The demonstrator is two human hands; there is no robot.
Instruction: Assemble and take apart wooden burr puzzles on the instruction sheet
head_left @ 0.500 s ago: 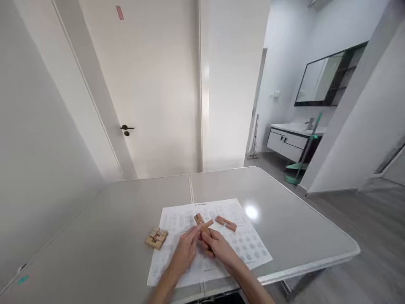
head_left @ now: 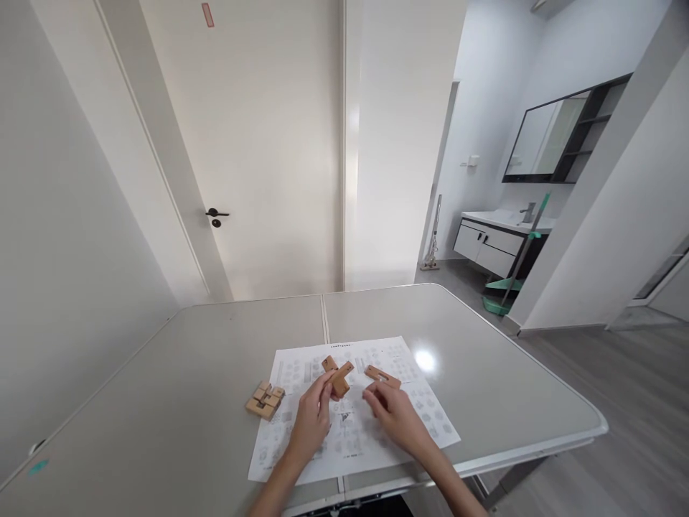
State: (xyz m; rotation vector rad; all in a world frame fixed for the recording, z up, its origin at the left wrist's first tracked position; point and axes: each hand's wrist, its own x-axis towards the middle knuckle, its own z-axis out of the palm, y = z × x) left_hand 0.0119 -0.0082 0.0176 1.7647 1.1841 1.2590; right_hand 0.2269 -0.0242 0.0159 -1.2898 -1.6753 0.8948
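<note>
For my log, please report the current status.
Left hand holding angular brown wooden object; right hand near slotted brown wooden bar, contact unclear; white printed paper sheet beneath.

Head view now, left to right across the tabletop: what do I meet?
Teal mark, wooden block cluster, left hand, held wooden block, right hand. Omitted for overlap: printed sheet, slotted wooden block.

The left hand (head_left: 312,416) pinches over the sheet (head_left: 352,434), left of its middle; the right hand (head_left: 395,415) curls half-open over its right half.
</note>
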